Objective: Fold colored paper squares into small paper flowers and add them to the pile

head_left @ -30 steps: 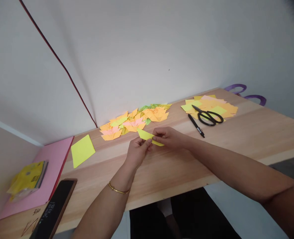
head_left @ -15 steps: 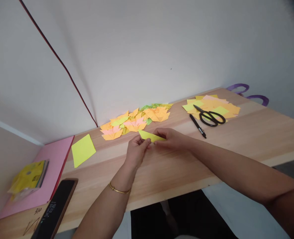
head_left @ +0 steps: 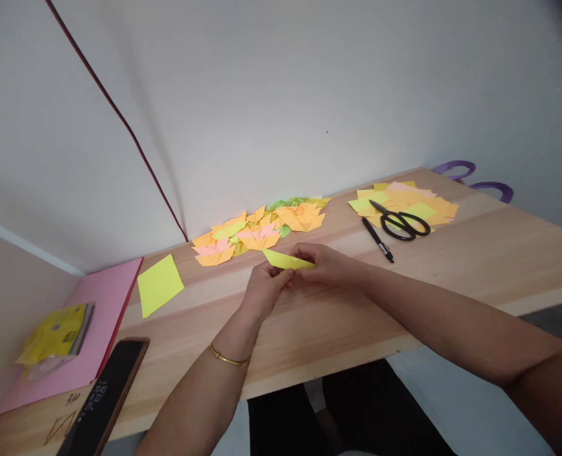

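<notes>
Between both hands, above the wooden table (head_left: 309, 329), is a yellow piece of folded paper (head_left: 283, 259), a long pointed shape. My left hand (head_left: 265, 286) pinches its lower edge, thumb in front. My right hand (head_left: 322, 263) grips the right end, and its fingers partly cover that corner. Just beyond the hands, along the wall, lie several folded paper animal faces (head_left: 259, 235) in orange, pink, yellow and green, some with small drawn dots.
A yellow paper stack (head_left: 161, 286) lies left, near a pink board (head_left: 88, 329) bearing a yellow plastic packet (head_left: 55, 335). A phone (head_left: 107, 392) is at the front left. Scissors (head_left: 399, 223) rest on loose coloured sheets (head_left: 433, 199), beside a black pen (head_left: 378, 240).
The left hand's thumb and fingers have shifted slightly right along the paper's lower edge. The paper's left point has tilted a little. The right hand has barely moved.
</notes>
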### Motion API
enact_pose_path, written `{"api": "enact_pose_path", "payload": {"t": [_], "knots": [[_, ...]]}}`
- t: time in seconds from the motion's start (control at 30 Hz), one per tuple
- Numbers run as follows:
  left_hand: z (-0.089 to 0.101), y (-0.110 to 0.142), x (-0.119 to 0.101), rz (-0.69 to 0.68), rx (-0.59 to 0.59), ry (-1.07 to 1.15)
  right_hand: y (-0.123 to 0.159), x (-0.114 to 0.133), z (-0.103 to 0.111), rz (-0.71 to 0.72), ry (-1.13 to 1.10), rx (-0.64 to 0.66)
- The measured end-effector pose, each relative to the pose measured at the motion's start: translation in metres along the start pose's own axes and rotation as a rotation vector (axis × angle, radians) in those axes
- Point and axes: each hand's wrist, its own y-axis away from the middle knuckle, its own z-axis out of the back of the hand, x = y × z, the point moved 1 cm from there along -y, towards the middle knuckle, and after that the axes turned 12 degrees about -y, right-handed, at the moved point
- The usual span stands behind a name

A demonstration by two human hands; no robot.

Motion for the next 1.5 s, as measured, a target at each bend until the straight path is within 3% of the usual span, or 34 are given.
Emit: {"api": "enact_pose_path", "payload": {"t": [0.13, 0.3, 0.43, 0.57, 0.8, 1.13, 1.5], "knots": [[0.001, -0.002, -0.001, 0.004, -0.086, 0.047, -0.002, 0.002, 0.002, -0.032, 0.026, -0.054], [0.013, -0.009, -0.01, 0.031, -0.203, 0.243, -0.001, -0.003, 0.026, -0.078, 0.016, -0.176], [0.014, -0.008, -0.009, 0.028, -0.101, 0.174, 0.002, -0.001, 0.031, -0.048, -0.062, -0.231], [0.007, -0.002, -0.004, 0.0, 0.043, -0.003, 0.001, 0.001, 0.015, -0.046, 0.075, -0.105], [0.001, 0.002, -0.007, 0.018, 0.098, 0.036, -0.001, -0.001, 0.008, 0.022, 0.25, -0.088], [0.003, 0.002, -0.007, -0.011, -0.006, -0.093, -0.002, -0.005, 0.008, 0.095, 0.321, -0.083], [0.002, 0.0, -0.007, 0.019, -0.058, 0.146, -0.001, -0.004, 0.006, 0.034, 0.207, -0.104]]}}
